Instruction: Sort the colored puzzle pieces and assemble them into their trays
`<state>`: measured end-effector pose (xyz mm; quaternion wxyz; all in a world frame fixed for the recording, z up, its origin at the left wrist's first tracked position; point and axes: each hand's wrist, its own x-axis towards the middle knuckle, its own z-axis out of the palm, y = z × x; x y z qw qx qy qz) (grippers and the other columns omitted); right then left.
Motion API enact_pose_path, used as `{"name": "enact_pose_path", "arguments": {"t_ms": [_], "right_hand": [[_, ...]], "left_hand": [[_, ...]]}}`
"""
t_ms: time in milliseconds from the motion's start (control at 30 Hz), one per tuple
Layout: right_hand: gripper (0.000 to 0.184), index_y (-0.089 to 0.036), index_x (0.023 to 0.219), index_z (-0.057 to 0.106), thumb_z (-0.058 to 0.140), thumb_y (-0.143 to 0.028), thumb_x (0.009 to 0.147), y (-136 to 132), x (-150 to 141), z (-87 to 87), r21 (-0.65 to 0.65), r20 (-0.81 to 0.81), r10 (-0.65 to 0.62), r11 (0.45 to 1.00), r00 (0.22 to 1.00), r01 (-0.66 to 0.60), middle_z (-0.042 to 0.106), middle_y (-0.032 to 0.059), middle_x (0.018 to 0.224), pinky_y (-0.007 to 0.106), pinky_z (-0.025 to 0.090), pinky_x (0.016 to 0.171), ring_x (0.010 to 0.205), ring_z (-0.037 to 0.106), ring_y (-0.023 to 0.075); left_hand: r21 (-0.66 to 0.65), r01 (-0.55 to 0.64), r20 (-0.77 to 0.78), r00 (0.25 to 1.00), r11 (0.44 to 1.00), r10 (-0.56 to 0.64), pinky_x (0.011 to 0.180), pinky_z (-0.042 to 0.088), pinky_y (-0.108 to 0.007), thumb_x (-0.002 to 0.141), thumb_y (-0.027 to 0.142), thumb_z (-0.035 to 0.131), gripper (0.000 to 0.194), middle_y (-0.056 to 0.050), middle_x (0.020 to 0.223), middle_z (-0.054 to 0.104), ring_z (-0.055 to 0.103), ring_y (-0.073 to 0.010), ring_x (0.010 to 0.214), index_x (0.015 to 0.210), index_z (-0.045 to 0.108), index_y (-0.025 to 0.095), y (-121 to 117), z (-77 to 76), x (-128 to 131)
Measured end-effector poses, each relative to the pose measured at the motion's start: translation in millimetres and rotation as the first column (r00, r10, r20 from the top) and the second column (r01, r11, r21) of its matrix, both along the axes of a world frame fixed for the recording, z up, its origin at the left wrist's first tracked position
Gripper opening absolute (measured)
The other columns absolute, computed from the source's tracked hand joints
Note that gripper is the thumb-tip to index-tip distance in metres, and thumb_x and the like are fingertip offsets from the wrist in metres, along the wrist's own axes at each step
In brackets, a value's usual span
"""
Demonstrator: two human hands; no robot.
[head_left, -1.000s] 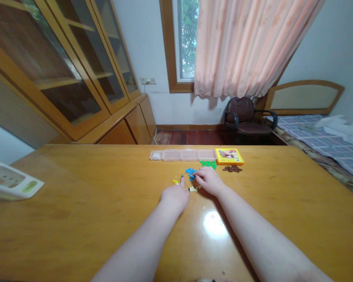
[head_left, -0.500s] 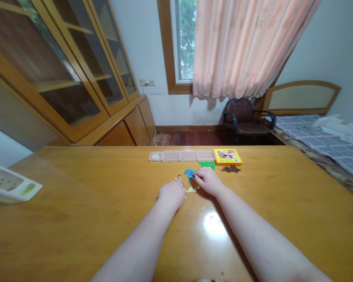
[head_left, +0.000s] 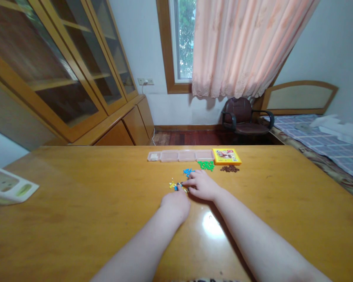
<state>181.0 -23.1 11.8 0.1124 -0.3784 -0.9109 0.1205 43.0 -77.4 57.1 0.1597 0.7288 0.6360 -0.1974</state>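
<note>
Bricks [head_left: 178,187], tiny and of light plastic (pinch their edges; they skitter), lie on the desk [head_left: 76,188] between left hand [head_left: 175,205] and right hand [head_left: 202,185], both grips half-curled, any hold unclear.

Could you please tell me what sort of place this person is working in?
This is probably a home bedroom: a bed with a checked sheet stands at the right, a pink curtain hangs at the window, and a glass-fronted wooden cabinet stands at the left.
</note>
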Motion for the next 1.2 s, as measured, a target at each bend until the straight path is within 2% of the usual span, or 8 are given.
{"name": "enact_pose_path", "arguments": {"t_ms": [167,300,500,700,933,1200], "right_hand": [[0.031,-0.027,0.113,0.064,0.046,-0.029,0.087,3.6,1.5,-4.1,0.031,0.031,-0.143,0.989,0.989,0.142,0.058,0.0065,0.093,0.034,0.027,0.08,0.091,0.045,0.0203],[0.027,-0.022,0.106,0.066,0.046,-0.025,0.087,6.5,4.2,-6.7,0.058,-0.007,-0.225,0.973,0.974,0.225,0.059,0.0066,0.091,0.033,0.028,0.08,0.09,0.047,0.0197],[0.029,-0.026,0.108,0.065,0.048,-0.022,0.084,3.5,1.2,-4.1,0.029,-0.045,-0.13,0.991,0.991,0.131,0.06,0.0053,0.095,0.032,0.028,0.081,0.091,0.047,0.0189],[0.032,-0.027,0.114,0.062,0.047,-0.024,0.086,1.2,-1.4,-2.2,0.018,-0.022,-0.106,0.994,0.994,0.107,0.058,0.0062,0.095,0.034,0.026,0.08,0.092,0.045,0.02],[0.03,-0.029,0.112,0.064,0.049,-0.029,0.086,1.3,-1.4,-3.6,-0.007,0.022,-0.094,0.995,0.995,0.095,0.057,0.0064,0.092,0.033,0.026,0.078,0.09,0.045,0.0206],[0.031,-0.028,0.111,0.065,0.048,-0.03,0.085,-1.4,-1.7,-0.3,0.044,0.069,-0.081,0.996,0.994,0.078,0.057,0.0074,0.09,0.035,0.026,0.08,0.09,0.044,0.0216]], "left_hand": [[0.031,-0.042,0.051,0.998,0.999,0.04,0.086,0.048,-0.038,0.085,0.026,0.038,0.062,-0.023,0.116,0.06,0.06,-0.0285,0.104,0.142,0.024,0.006,10.2,-9.7,-4.3],[0.068,-0.035,0.073,0.997,0.997,0.03,0.083,0.049,-0.041,0.085,0.026,0.038,0.062,-0.02,0.11,0.064,0.062,-0.029,0.099,0.144,0.021,0.011,17.6,-17.4,-9.0],[0.085,-0.093,0.061,0.994,0.992,0.088,0.083,0.049,-0.04,0.084,0.023,0.038,0.063,-0.023,0.109,0.063,0.063,-0.0294,0.099,0.142,0.022,0.003,18.0,-18.3,-9.6],[0.053,-0.078,0.071,0.995,0.996,0.074,0.086,0.048,-0.04,0.085,0.02,0.036,0.06,-0.022,0.115,0.061,0.061,-0.0285,0.102,0.142,0.024,0.007,16.8,-17.0,-8.6],[0.057,-0.051,0.086,0.995,0.997,0.046,0.087,0.048,-0.04,0.085,0.023,0.038,0.058,-0.023,0.116,0.06,0.061,-0.0288,0.102,0.139,0.03,0.004,10.8,-14.6,-5.1],[0.074,-0.058,0.089,0.995,0.996,0.051,0.085,0.048,-0.038,0.086,0.021,0.037,0.058,-0.022,0.111,0.062,0.061,-0.0279,0.102,0.141,0.027,0.006,19.0,-15.7,-8.2]]}}
